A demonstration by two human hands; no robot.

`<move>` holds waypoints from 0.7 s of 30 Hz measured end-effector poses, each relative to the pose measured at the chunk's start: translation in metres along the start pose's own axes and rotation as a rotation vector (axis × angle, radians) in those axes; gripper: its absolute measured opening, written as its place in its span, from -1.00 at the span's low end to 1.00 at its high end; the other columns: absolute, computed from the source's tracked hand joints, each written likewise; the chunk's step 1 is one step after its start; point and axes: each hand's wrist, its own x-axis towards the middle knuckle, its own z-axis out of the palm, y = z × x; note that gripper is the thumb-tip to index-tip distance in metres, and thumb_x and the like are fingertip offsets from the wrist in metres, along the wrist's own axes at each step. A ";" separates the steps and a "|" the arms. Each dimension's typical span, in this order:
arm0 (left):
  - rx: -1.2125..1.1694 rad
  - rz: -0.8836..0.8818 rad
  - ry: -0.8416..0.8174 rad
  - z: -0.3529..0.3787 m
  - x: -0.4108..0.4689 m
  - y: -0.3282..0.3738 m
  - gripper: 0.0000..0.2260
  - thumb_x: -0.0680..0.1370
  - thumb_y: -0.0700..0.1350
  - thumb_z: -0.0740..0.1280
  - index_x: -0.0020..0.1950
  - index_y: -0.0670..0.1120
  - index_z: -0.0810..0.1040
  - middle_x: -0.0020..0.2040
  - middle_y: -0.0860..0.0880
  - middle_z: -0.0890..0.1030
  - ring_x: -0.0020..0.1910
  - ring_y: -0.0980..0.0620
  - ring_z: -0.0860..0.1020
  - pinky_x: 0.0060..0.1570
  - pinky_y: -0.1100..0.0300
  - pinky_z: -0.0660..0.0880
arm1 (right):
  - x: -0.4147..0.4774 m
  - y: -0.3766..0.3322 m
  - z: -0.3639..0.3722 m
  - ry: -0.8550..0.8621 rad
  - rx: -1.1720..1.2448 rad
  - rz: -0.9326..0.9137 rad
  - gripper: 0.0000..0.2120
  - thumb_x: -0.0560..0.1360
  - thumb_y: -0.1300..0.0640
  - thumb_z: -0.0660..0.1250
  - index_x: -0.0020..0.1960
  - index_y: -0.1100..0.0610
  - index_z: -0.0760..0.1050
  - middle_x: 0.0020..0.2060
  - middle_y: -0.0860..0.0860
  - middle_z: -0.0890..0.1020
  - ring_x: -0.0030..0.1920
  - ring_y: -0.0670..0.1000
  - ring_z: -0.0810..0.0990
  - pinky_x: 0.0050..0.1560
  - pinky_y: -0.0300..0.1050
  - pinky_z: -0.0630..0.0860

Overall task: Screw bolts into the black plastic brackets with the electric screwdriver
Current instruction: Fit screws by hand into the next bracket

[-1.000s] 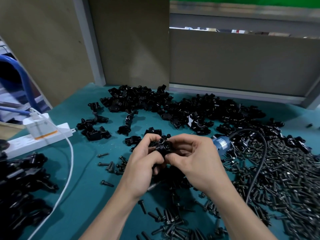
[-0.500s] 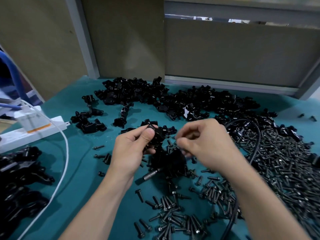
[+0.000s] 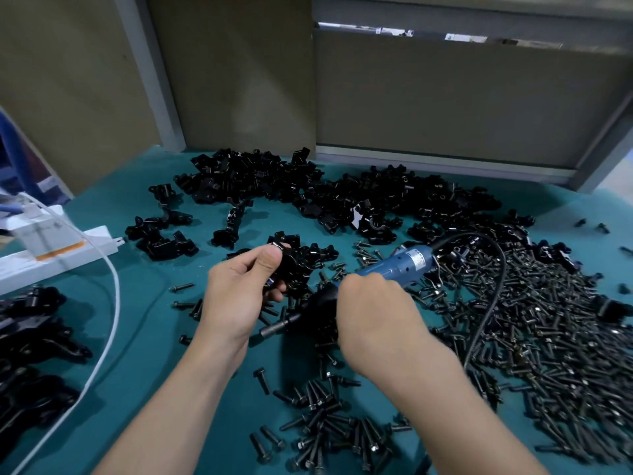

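My left hand [image 3: 239, 293] holds a black plastic bracket [image 3: 298, 265] between thumb and fingers, just above the green mat. My right hand [image 3: 373, 303] is wrapped around the electric screwdriver [image 3: 400, 267], whose blue body points up to the right and whose black nose and metal bit [image 3: 277, 326] point down to the left, under the left hand. The bit is apart from the bracket. A black cable [image 3: 493, 286] runs from the screwdriver's rear across a big heap of dark bolts [image 3: 531, 320].
A pile of black brackets [image 3: 308, 190] fills the back of the mat. More bolts [image 3: 325, 430] lie near the front. More black parts [image 3: 30, 337] sit at the left, beside a white power strip [image 3: 51, 250] and its white cord [image 3: 109, 323]. Panels wall off the back.
My right hand has left the bracket, dropped down and taken hold of the screwdriver lying on the mat. My left hand still holds the bracket in about the same place.
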 end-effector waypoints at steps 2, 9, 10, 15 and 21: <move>0.007 0.005 0.006 -0.001 0.000 0.000 -0.56 0.41 0.19 0.44 0.13 -0.09 0.74 -0.06 0.01 0.75 -0.31 0.09 0.57 -0.31 0.31 0.54 | 0.001 -0.004 0.003 0.043 0.014 0.003 -0.59 0.49 0.33 0.31 -0.27 0.10 0.08 -0.34 0.03 0.26 -0.36 0.00 0.26 -0.19 -0.05 0.39; -0.005 -0.004 0.009 -0.004 0.002 0.000 -0.48 0.39 0.20 0.44 0.21 -0.10 0.72 0.08 -0.02 0.75 -0.32 0.08 0.57 -0.28 0.29 0.56 | 0.010 0.015 0.003 0.088 -0.018 -0.063 -0.92 0.54 0.23 0.36 -0.05 0.11 0.46 -0.33 -0.01 0.40 -0.37 -0.04 0.34 -0.21 -0.07 0.41; -0.005 -0.004 0.005 -0.005 0.002 0.000 -0.48 0.39 0.21 0.44 0.21 -0.10 0.72 0.08 -0.02 0.75 -0.32 0.08 0.57 -0.27 0.29 0.56 | 0.013 0.019 0.004 0.093 0.000 -0.068 -0.92 0.55 0.21 0.38 0.02 0.10 0.52 -0.29 0.00 0.47 -0.34 -0.01 0.42 -0.19 -0.06 0.48; 0.021 0.002 0.001 -0.005 0.004 -0.001 -0.52 0.41 0.21 0.44 0.18 -0.07 0.73 0.02 0.00 0.76 -0.30 0.06 0.57 -0.25 0.25 0.57 | 0.019 0.032 0.000 -0.059 0.228 -0.112 -0.95 0.56 0.11 0.42 -0.07 -0.01 0.60 -0.20 -0.04 0.66 -0.20 0.00 0.64 -0.13 -0.10 0.62; 0.045 0.031 -0.099 -0.005 0.003 -0.002 -0.60 0.43 0.20 0.44 0.08 -0.05 0.77 -0.10 -0.05 0.75 -0.30 0.05 0.55 -0.33 0.27 0.51 | 0.015 0.042 -0.019 -0.043 0.807 -0.204 -0.92 0.44 0.13 0.42 -0.21 0.08 0.54 -0.43 -0.02 0.58 -0.43 -0.04 0.48 -0.34 -0.13 0.43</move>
